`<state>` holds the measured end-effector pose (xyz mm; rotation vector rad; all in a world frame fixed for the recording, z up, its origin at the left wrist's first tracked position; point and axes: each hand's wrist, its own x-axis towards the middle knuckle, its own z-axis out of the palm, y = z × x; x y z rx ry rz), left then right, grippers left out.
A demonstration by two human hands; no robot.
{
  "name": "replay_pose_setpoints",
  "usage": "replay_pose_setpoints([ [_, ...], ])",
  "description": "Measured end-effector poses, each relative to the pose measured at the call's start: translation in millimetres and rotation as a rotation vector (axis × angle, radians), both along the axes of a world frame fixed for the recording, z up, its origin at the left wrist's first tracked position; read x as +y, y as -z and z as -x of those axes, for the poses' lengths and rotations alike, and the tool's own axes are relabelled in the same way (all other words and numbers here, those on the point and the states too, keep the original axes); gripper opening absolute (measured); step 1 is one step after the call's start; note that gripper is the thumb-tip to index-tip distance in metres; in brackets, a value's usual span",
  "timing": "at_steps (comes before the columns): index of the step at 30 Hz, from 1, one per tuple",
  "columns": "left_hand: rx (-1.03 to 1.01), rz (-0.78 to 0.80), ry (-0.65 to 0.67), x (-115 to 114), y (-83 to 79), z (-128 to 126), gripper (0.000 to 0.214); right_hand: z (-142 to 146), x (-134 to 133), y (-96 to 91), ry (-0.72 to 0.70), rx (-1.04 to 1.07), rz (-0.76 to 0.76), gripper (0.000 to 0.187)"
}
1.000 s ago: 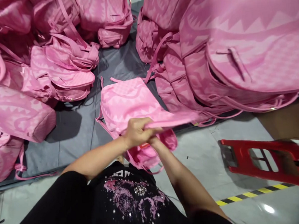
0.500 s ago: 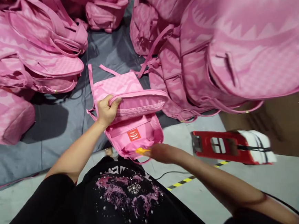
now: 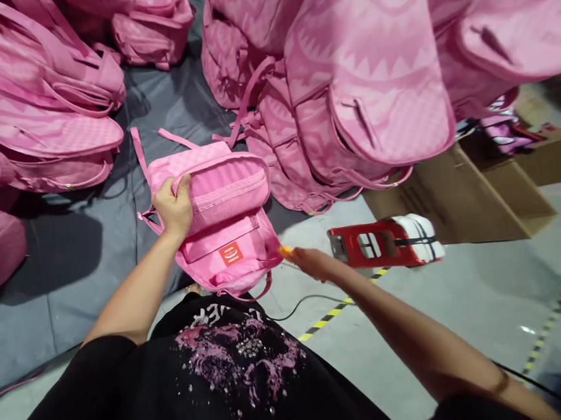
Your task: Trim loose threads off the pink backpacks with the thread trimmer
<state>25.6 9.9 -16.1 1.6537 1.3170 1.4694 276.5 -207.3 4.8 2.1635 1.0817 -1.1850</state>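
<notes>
**Pink backpack held open on the floor**

Left hand (image 3: 174, 205) closed on the lifted flap of a pink backpack (image 3: 223, 221), lying on a grey sheet (image 3: 70, 252) between piles of pink backpacks (image 3: 367, 80). Right hand (image 3: 308, 261) pinched shut on a small yellow object (image 3: 285, 251), just beside the backpack's lower right edge. Red stool (image 3: 375, 244) nearby.

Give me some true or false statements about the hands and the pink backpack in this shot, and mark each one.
1. The left hand grips the open flap of the pink backpack. True.
2. The right hand holds a small yellow-orange thing beside the backpack. True.
3. The backpack's inner label is blue. False: it is red-orange.
4. The red stool stands on the grey sheet. False: it lies on the bare floor, near the cardboard box.
5. Pink backpacks are piled on both sides. True.
</notes>
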Motion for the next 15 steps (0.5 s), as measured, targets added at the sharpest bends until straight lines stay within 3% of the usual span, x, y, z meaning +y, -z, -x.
replay_pose_setpoints([
  [2, 0.0, 0.012, 0.012, -1, 2.1, -4, 0.057, 4, -32, -1.5, 0.204, 0.196, 0.11, 0.041],
  [5, -0.054, -0.021, 0.052, -6, -0.2, -14, 0.059, 20, -48, 14.1, 0.625, 0.547, -0.06, 0.042],
  [7, -0.081, -0.047, 0.09, -10, -3.1, -19, 0.061, 39, -35, 36.8, 0.989, 0.691, -0.232, 0.044],
  [10, -0.067, -0.059, 0.161, -14, -6.3, -25, 0.062, 72, 1, 76.7, 1.477, 0.884, -0.331, 0.048],
  [12, -0.053, -0.065, 0.196, -14, -6.6, -27, 0.064, 89, 19, 97.8, 1.6, 1.018, -0.404, 0.051],
  [15, -0.038, -0.078, 0.196, -8, -5.3, -27, 0.065, 99, 21, 117.4, 1.61, 1.204, -0.484, 0.049],
])
